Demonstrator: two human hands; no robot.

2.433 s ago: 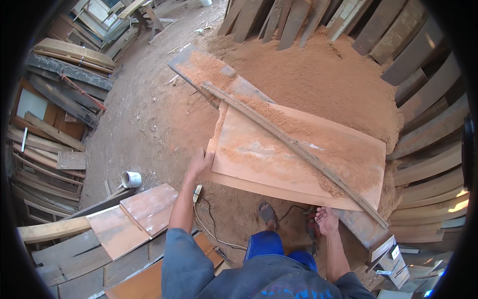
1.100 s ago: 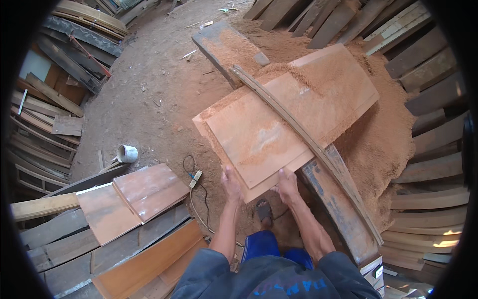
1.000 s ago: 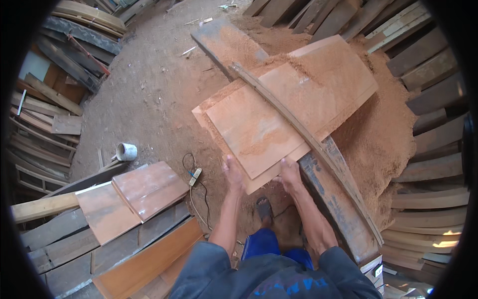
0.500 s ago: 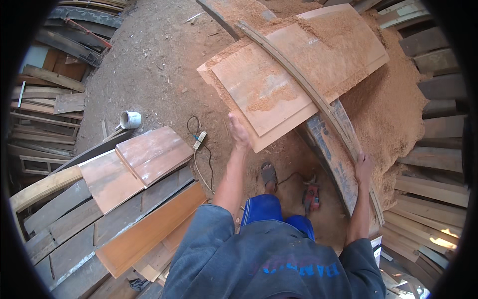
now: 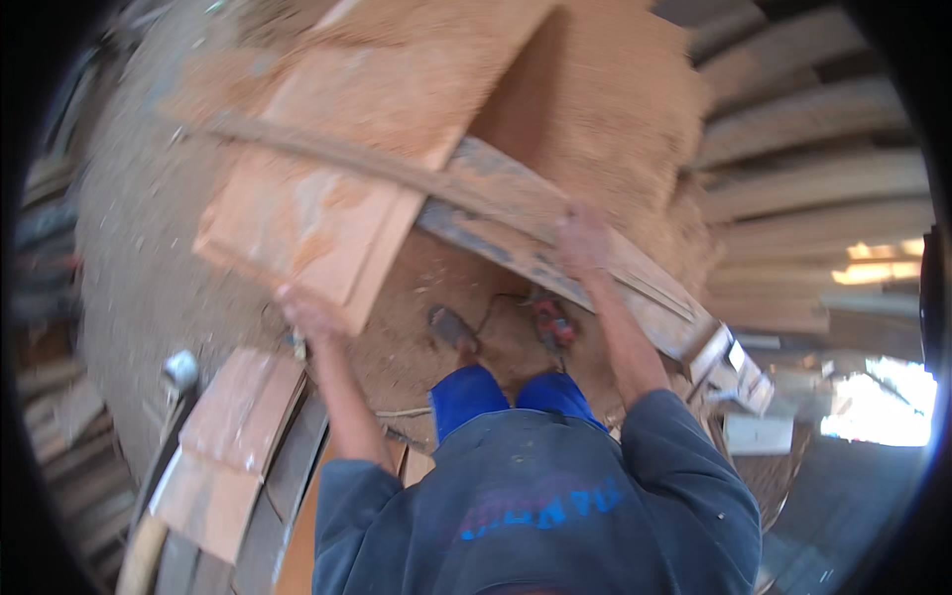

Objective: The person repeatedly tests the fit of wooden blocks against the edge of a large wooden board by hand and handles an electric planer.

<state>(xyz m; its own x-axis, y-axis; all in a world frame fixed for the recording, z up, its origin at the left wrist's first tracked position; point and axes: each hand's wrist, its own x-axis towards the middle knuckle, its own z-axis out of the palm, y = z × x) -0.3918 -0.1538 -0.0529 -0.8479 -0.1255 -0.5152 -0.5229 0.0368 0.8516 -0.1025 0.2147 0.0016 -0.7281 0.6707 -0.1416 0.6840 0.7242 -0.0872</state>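
Observation:
A wide wooden panel (image 5: 332, 193) with a stepped border lies tilted across a narrow, paint-stained plank bench (image 5: 650, 319). Reddish sawdust is scattered over its face. My left hand (image 5: 315, 315) is closed on the panel's near edge by the corner. Across the panel and along the bench runs a long thin wooden strip (image 5: 347, 154). My right hand (image 5: 583, 241) grips this strip where it lies above the bench, to the right of the panel. Both hands are somewhat blurred, and the fingers under the panel are hidden.
A large sawdust heap (image 5: 620, 109) rises behind the bench. By my feet lies a red power tool (image 5: 553, 324) with a cord. Smaller panels (image 5: 230, 412) rest on boards at the lower left, near a pale mug (image 5: 180, 369). Stacked planks (image 5: 813, 169) line the right side.
The view has swung to the right, so the panel and bench sit further left and appear turned. My left hand stays at the panel's edge; my right hand stays on the strip.

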